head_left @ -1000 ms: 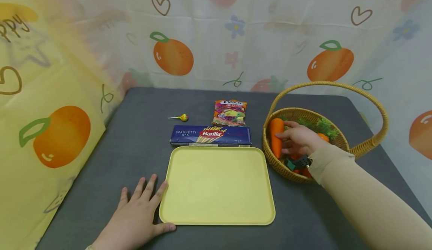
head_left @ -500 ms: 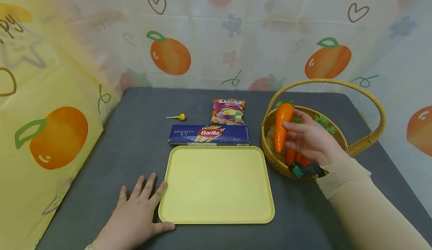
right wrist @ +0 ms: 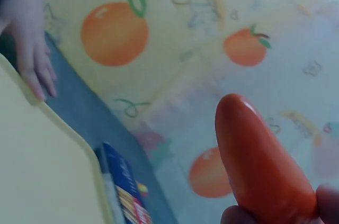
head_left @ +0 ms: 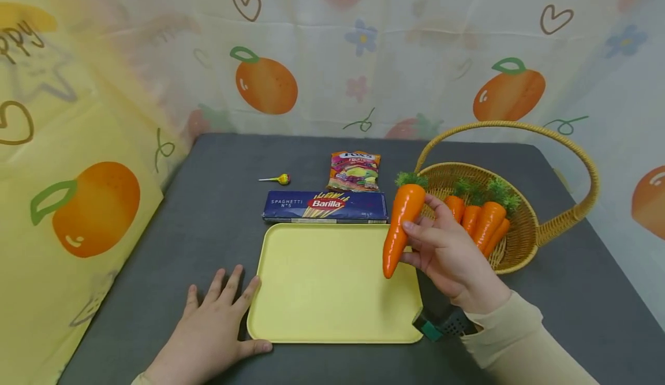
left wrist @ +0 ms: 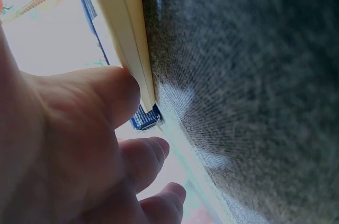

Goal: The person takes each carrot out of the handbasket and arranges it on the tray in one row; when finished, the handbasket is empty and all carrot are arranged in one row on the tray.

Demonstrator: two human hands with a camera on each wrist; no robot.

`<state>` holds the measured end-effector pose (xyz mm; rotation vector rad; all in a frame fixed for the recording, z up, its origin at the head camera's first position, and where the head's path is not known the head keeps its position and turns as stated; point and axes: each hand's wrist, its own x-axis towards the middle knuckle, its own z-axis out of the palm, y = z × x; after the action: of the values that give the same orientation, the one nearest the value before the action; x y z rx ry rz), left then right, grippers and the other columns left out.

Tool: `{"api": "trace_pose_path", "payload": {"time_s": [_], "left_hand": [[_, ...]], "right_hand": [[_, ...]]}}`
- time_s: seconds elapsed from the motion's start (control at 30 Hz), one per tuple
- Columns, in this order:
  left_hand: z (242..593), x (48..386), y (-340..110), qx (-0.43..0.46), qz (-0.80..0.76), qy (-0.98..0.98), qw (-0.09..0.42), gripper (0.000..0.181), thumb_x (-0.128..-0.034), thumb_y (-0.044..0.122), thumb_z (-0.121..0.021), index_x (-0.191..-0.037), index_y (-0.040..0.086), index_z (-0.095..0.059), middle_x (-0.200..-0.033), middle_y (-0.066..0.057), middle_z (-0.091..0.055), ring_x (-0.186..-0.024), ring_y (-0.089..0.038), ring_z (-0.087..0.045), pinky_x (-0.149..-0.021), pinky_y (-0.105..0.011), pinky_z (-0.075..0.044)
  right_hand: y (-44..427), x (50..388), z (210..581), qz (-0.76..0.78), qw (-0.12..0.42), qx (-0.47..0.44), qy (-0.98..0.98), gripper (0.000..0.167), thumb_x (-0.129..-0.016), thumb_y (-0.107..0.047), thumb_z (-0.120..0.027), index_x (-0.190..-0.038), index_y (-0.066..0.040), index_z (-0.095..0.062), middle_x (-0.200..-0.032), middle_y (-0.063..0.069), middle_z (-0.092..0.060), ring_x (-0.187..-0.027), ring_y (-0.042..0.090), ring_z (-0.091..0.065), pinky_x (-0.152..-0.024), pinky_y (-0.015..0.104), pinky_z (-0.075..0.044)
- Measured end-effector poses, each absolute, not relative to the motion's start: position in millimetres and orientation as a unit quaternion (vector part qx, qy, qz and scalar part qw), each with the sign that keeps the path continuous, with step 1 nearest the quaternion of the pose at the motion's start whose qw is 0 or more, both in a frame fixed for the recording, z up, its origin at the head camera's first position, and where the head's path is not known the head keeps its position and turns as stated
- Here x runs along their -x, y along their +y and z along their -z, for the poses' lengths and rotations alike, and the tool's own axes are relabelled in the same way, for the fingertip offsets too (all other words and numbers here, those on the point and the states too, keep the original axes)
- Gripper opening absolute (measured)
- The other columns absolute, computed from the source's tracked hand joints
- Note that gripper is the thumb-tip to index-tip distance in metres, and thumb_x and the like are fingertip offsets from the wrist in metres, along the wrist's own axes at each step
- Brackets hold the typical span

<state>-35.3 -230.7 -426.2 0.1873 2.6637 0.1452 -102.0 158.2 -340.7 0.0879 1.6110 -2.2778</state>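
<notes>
In the head view my right hand [head_left: 449,249] pinches an orange carrot [head_left: 402,223] with a green tuft, tip pointing down, over the right side of the yellow tray [head_left: 332,292]. The right wrist view shows the carrot [right wrist: 262,166] close up, with fingertips at its lower edge. My left hand [head_left: 210,327] lies spread on the table, its thumb and forefinger touching the tray's left edge. In the left wrist view the left hand's thumb rests against the tray's rim [left wrist: 124,33]. Several more carrots [head_left: 480,220] lie in the wicker basket [head_left: 519,252] at right.
Behind the tray lies a blue spaghetti box [head_left: 324,207]. Farther back are a candy bag [head_left: 354,171] and a lollipop [head_left: 282,179]. The basket's tall handle [head_left: 589,183] arches above it. A patterned curtain [head_left: 322,44] bounds the grey table at the back.
My right hand has lifted the carrot out of the basket and carried it left, over the tray's right side. The left hand has stayed by the tray.
</notes>
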Motion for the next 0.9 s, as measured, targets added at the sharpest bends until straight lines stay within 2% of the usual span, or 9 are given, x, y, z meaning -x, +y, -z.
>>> {"api": "trace_pose_path", "payload": {"time_s": [0.17, 0.27, 0.43, 0.63, 0.77, 0.9], "left_hand": [[428, 32, -231, -0.081, -0.052, 0.973, 0.209, 0.132, -0.0728, 0.101, -0.065, -0.175, 0.021, -0.037, -0.182, -0.025, -0.024, -0.165, -0.058, -0.022, -0.116, -0.093, -0.015], [428, 30, -232, -0.087, -0.051, 0.976, 0.193, 0.131, -0.0733, 0.100, -0.066, -0.174, 0.021, -0.039, -0.181, -0.025, -0.027, -0.164, -0.057, -0.025, -0.116, -0.093, -0.017], [429, 27, -232, -0.088, -0.048, 0.978, 0.181, 0.130, -0.0734, 0.099, -0.067, -0.173, 0.019, -0.041, -0.180, -0.025, -0.028, -0.164, -0.057, -0.026, -0.117, -0.092, -0.017], [429, 29, -231, -0.083, -0.051, 0.977, 0.187, 0.132, -0.0720, 0.101, -0.066, -0.173, 0.019, -0.040, -0.180, -0.026, -0.029, -0.164, -0.058, -0.024, -0.117, -0.093, -0.016], [429, 28, -231, -0.085, -0.051, 0.978, 0.182, 0.132, -0.0719, 0.100, -0.067, -0.173, 0.018, -0.042, -0.179, -0.025, -0.030, -0.163, -0.058, -0.026, -0.116, -0.093, -0.017], [429, 27, -230, -0.088, -0.051, 0.979, 0.174, 0.132, -0.0718, 0.099, -0.069, -0.172, 0.016, -0.044, -0.179, -0.024, -0.033, -0.162, -0.058, -0.029, -0.115, -0.093, -0.019]], "right_hand": [[121, 98, 357, 0.782, 0.196, -0.045, 0.591, 0.073, -0.112, -0.001, -0.057, -0.168, -0.019, -0.013, -0.128, 0.009, -0.059, -0.104, 0.021, -0.072, -0.085, 0.041, -0.067], [98, 99, 371, 0.773, 0.223, -0.051, 0.591, 0.075, -0.110, 0.000, -0.061, -0.168, -0.018, -0.018, -0.127, 0.014, -0.058, -0.099, 0.024, -0.073, -0.082, 0.041, -0.068], [62, 100, 394, 0.756, 0.282, -0.049, 0.589, 0.078, -0.106, -0.002, -0.067, -0.168, -0.019, -0.022, -0.125, 0.016, -0.061, -0.098, 0.024, -0.072, -0.079, 0.041, -0.067], [25, 108, 414, 0.721, 0.347, -0.038, 0.599, 0.076, -0.105, -0.003, -0.072, -0.165, -0.020, -0.029, -0.126, 0.018, -0.066, -0.103, 0.029, -0.076, -0.080, 0.047, -0.070], [1, 107, 422, 0.711, 0.359, -0.047, 0.603, 0.080, -0.102, 0.000, -0.074, -0.165, -0.021, -0.030, -0.125, 0.018, -0.065, -0.102, 0.031, -0.076, -0.079, 0.050, -0.070], [-20, 103, 426, 0.698, 0.351, -0.048, 0.622, 0.084, -0.100, 0.001, -0.078, -0.165, -0.023, -0.031, -0.123, 0.017, -0.063, -0.099, 0.031, -0.075, -0.072, 0.047, -0.069]]}}
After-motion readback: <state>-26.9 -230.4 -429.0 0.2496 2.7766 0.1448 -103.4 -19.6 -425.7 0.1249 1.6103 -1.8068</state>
